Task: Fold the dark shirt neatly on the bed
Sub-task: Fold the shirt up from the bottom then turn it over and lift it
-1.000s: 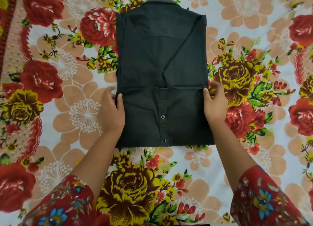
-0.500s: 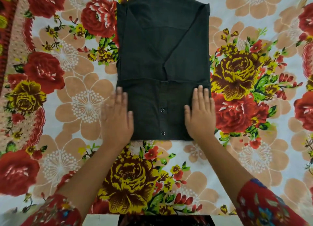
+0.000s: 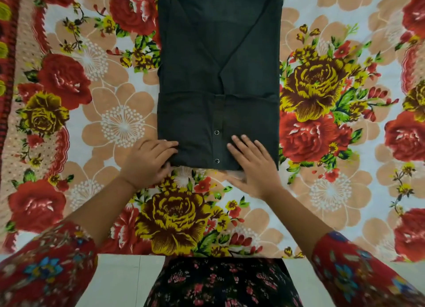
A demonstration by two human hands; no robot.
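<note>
Across the bed (image 3: 333, 191) spreads a floral sheet of red and yellow roses; pale floor shows at the near edge. One dark shirt (image 3: 218, 76), folded, lies centre-far, its collar cut off by the frame. Two snaps (image 3: 216, 132) show. Left hand (image 3: 147, 161) fingers curl around the near-left corner; right hand (image 3: 253, 164) lies flat, fingers spread.
</note>
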